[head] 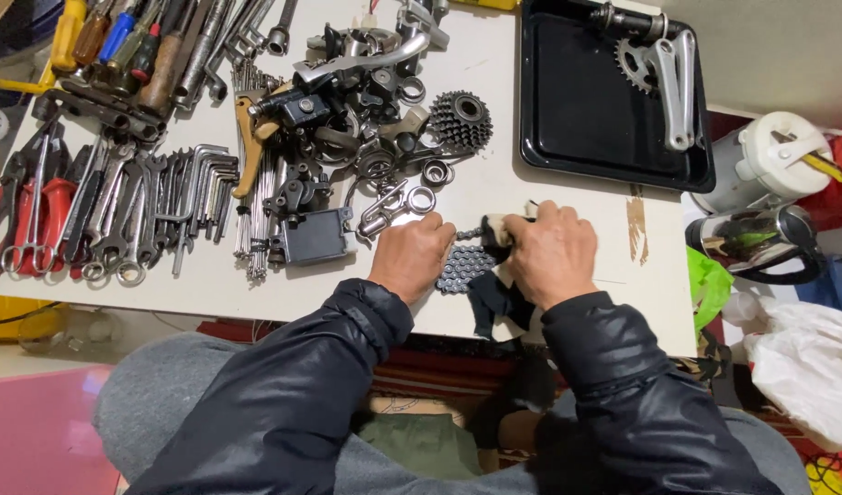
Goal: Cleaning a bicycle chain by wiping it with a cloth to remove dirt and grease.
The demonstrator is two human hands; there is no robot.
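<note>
Holding a grey bike chain (pixel 459 266) near the front edge of the white desk (pixel 568 197), between two bare hands. Left hand (pixel 410 257) clenched over one end of the chain, knuckles up. Right hand (pixel 551 252) closed around a pale rag (pixel 501 227) wrapped on the chain, with a dark cloth (pixel 494 307) hanging down below it over the desk edge. Chain folded in a small heap just under the left hand's grip, touching the desk.

Counting what lies about: one black tray (pixel 577 110) at the far right, with one silver crank arm and toothed ring (pixel 664 69) in it. One dark stack of gears (pixel 459 119) just beyond the hands. One small black box (pixel 315 236) to the left of the left hand. One pile of mixed metal bike parts (pixel 357 110) in the middle, too tangled to count. One bundle of thin silver spokes (pixel 247 183). A row of bent hex keys (pixel 201 188), maybe eight or so, hard to tell. One red-handled pair of pliers (pixel 40 215) at the far left, beside a row of wrenches (pixel 109 220). Screwdrivers (pixel 118 41) at the top left corner.

Off the desk on the right: one white jug (pixel 769 160), one shiny flask (pixel 751 236), one white plastic bag (pixel 806 357). Pink floor (pixel 36 431) at the lower left.
</note>
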